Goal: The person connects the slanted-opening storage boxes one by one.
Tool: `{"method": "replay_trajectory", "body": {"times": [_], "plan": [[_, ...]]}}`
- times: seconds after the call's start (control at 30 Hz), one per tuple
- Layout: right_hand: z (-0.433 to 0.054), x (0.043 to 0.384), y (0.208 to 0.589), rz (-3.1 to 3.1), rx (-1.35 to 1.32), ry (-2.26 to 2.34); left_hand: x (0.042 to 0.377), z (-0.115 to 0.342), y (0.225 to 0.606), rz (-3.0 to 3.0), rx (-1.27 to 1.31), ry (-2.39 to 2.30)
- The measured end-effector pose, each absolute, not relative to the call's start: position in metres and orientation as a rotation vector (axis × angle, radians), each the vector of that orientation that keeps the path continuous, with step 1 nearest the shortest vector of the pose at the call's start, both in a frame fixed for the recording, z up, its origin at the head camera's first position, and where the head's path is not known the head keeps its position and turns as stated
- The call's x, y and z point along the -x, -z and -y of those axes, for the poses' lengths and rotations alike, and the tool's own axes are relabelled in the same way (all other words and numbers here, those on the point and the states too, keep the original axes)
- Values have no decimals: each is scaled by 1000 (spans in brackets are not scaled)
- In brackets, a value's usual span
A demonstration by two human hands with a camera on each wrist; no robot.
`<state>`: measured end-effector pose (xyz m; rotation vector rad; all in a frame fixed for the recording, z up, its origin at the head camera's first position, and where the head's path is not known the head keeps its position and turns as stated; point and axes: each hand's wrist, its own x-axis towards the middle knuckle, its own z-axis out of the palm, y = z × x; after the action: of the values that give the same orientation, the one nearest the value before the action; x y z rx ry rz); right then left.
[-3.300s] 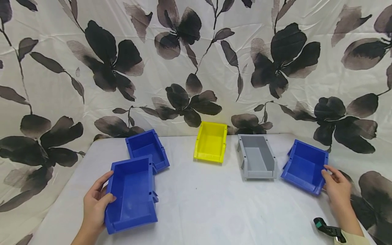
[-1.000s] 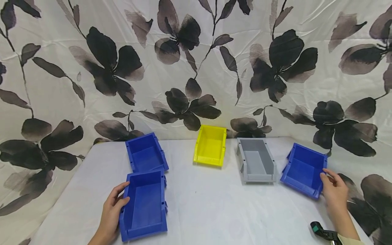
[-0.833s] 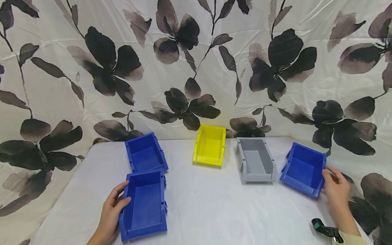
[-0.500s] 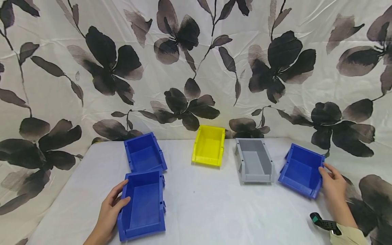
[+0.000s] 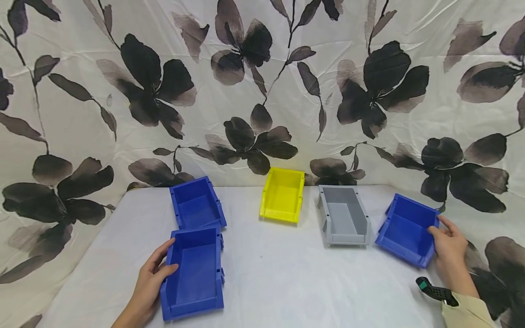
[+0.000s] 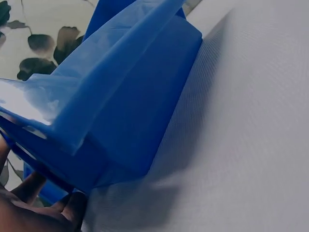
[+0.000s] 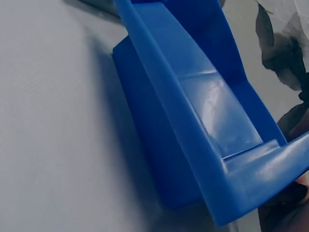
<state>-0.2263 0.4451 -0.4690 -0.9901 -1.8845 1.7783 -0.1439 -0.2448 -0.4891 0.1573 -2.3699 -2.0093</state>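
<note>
At the front left, my left hand (image 5: 148, 280) grips the left rim of a blue plastic storage bin (image 5: 196, 273), its thumb over the edge. This bin's far end meets the near edge of a second blue bin (image 5: 198, 205) behind it. Over at the right, my right hand (image 5: 451, 243) pinches the right rim of a third blue bin (image 5: 409, 228), which sits angled. In the left wrist view, fingers (image 6: 72, 210) show under the blue bin (image 6: 130, 101). The right wrist view shows the other blue bin (image 7: 159, 96) close up, with the hand mostly hidden at the right edge.
A yellow bin (image 5: 282, 196) stands at the back middle of the white-covered table (image 5: 287, 282). To its right is a grey bin (image 5: 343, 216), just left of the right-hand blue bin. A floral cloth (image 5: 311, 91) hangs right behind the table.
Since the oldest frame, my left hand has brought its blue bin rightward and nearer to me, uncovering more of the bin behind. My right hand keeps its place at the right bin's rim.
</note>
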Motion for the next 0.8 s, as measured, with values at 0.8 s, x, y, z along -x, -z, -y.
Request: {"method": "replay_trajectory", "body": {"times": [0.8], "plan": [[-399, 208, 413, 1630, 804, -1900, 143, 247, 494, 2347, -167, 2018]]}}
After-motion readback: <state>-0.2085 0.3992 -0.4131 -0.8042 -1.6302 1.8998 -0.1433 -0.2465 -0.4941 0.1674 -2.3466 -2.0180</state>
